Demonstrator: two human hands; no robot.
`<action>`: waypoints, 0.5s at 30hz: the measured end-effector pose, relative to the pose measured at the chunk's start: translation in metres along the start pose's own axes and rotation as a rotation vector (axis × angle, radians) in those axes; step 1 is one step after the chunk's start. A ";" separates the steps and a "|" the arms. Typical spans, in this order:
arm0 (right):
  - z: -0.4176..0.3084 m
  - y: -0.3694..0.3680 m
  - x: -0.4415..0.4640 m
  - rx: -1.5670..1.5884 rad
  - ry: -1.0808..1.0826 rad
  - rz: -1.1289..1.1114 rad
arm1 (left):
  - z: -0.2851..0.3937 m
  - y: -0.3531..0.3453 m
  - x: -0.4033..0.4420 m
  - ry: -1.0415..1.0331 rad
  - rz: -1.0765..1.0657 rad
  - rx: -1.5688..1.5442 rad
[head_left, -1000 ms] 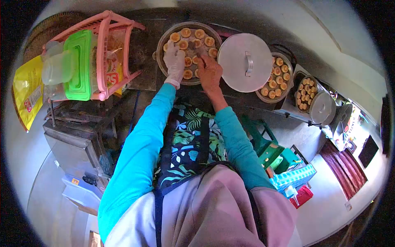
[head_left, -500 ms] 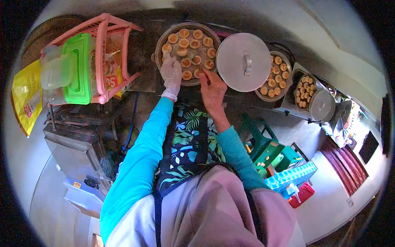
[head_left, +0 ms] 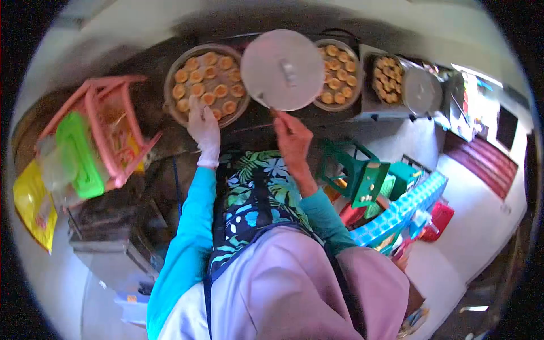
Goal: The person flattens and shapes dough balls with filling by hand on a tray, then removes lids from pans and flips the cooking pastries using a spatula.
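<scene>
My left hand (head_left: 205,129), in a white glove, reaches over the near rim of a round pan (head_left: 169,95) of browned round buns (head_left: 197,90). Its blurred fingers stretch out among the buns, apparently with nothing in them. My bare right hand (head_left: 293,140) is closed around a thin, dark-handled tool (head_left: 265,102); its exact kind is blurred. The tool's tip points up and left, in front of the near edge of a round metal lid (head_left: 263,65). That lid lies between the left pan and a second pan (head_left: 358,85) of buns, partly covering the second pan.
A pink rack (head_left: 93,122) with a green-lidded container (head_left: 79,156) stands at left, beside a yellow packet (head_left: 34,204). Farther right are another batch of buns (head_left: 388,79) and a grey lid (head_left: 422,90). A green stool (head_left: 354,170) and a blue checked box (head_left: 402,207) are below right.
The view has swung, so pans and lid appear farther left. My right hand has moved from the left pan's near edge to below the lid, and the thin tool now shows.
</scene>
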State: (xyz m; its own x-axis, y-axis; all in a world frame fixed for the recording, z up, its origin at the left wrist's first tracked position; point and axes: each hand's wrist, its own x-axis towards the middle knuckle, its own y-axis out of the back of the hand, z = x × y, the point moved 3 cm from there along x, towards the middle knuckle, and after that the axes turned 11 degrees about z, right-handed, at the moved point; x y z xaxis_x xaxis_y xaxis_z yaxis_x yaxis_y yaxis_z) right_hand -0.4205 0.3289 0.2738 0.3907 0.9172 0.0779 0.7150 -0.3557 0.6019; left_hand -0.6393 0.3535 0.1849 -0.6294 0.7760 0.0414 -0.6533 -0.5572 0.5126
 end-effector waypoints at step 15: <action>0.223 0.112 0.099 -0.269 -0.067 0.417 | 0.124 -0.278 -0.180 -0.419 -0.688 -0.141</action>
State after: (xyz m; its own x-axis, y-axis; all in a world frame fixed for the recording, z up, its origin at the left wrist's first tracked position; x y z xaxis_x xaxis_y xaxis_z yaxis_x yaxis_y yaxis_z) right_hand -0.1726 0.3395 0.1718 0.6540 0.6903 0.3096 0.3191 -0.6227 0.7144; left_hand -0.2927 0.4054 0.1412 0.1233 0.9884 0.0886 -0.9004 0.0739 0.4288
